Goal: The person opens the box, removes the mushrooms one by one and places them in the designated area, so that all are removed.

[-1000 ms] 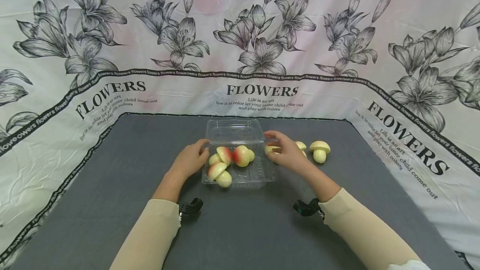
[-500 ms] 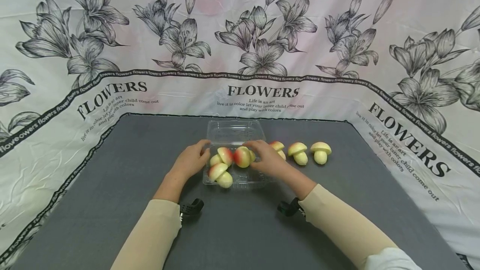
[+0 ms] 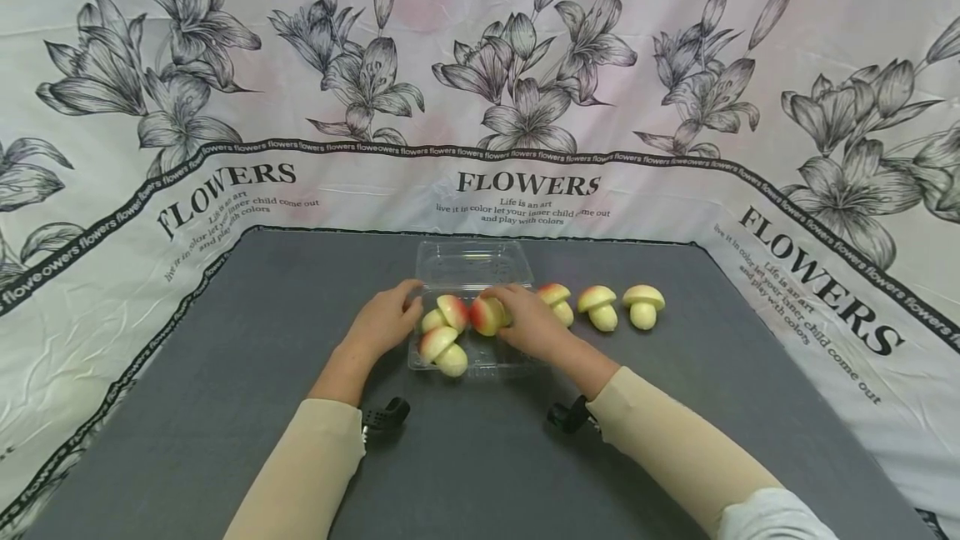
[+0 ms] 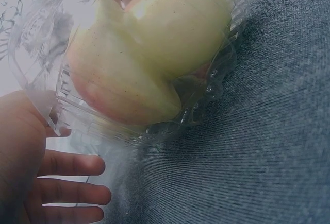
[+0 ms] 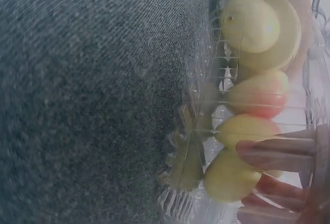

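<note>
An open clear plastic clamshell box (image 3: 487,373) holds three yellow toy mushrooms with reddish caps. My left hand (image 3: 384,319) is at the box's left edge, and the left wrist view shows several of its fingers (image 4: 72,190) straight and spread beside the plastic. Inside the box, my right hand (image 3: 532,323) grips the right-hand mushroom (image 3: 487,317) by its stem side. The fingers (image 5: 273,154) lie against that mushroom in the right wrist view, seen through the box wall. The other two mushrooms, the rear one (image 3: 454,309) and the front one (image 3: 442,350), lean together at the box's left.
Outside the box on the right stand three more mushrooms in a row: one (image 3: 555,297) partly behind my right hand, a middle one (image 3: 597,307) and a far-right one (image 3: 643,307). The box's lid (image 3: 472,263) lies back behind it. A flower-printed cloth (image 3: 525,198) borders the grey table (image 3: 480,457).
My right hand has moved left, from the nearest mushroom outside the box to the right-hand one inside, uncovering the outside row. The left hand has stayed at the box's left edge.
</note>
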`<action>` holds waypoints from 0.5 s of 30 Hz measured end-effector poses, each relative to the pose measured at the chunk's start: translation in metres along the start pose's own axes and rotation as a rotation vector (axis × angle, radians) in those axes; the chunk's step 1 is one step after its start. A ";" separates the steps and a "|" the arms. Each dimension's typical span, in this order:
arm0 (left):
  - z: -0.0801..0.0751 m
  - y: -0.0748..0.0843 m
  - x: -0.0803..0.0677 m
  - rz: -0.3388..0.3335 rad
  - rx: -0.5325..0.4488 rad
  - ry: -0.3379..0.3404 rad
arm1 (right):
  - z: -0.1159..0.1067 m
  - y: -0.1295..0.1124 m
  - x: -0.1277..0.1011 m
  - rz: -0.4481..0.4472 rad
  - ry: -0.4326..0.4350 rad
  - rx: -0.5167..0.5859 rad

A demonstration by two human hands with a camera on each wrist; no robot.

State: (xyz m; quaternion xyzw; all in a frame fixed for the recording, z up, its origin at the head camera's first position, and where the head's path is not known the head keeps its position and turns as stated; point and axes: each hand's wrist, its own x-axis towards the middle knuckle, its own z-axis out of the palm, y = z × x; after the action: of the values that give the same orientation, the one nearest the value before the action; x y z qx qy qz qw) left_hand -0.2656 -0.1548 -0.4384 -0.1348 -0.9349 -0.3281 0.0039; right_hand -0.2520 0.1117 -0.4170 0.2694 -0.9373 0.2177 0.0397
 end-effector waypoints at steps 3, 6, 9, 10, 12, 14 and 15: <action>0.000 0.001 0.000 -0.004 0.001 -0.003 | -0.001 0.001 -0.001 0.001 0.008 0.009; 0.000 0.001 0.000 -0.005 -0.004 -0.009 | -0.005 0.001 -0.003 0.011 0.015 0.043; 0.000 0.001 -0.001 -0.007 -0.009 -0.014 | -0.011 0.001 -0.006 0.032 0.025 0.097; 0.000 0.001 -0.001 -0.008 -0.011 -0.017 | -0.014 0.001 -0.007 0.040 0.030 0.120; -0.001 0.001 -0.001 -0.012 -0.014 -0.017 | -0.020 0.000 -0.010 0.059 0.040 0.186; -0.001 0.000 0.000 -0.014 -0.014 -0.017 | -0.025 0.000 -0.013 0.076 0.053 0.256; -0.001 -0.001 0.000 -0.012 -0.015 -0.016 | -0.029 -0.001 -0.015 0.086 0.065 0.287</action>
State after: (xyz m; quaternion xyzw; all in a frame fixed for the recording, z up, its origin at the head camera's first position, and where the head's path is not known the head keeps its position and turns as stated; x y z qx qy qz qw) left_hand -0.2661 -0.1558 -0.4381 -0.1318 -0.9332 -0.3343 -0.0066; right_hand -0.2402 0.1307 -0.3938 0.2249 -0.9053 0.3596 0.0217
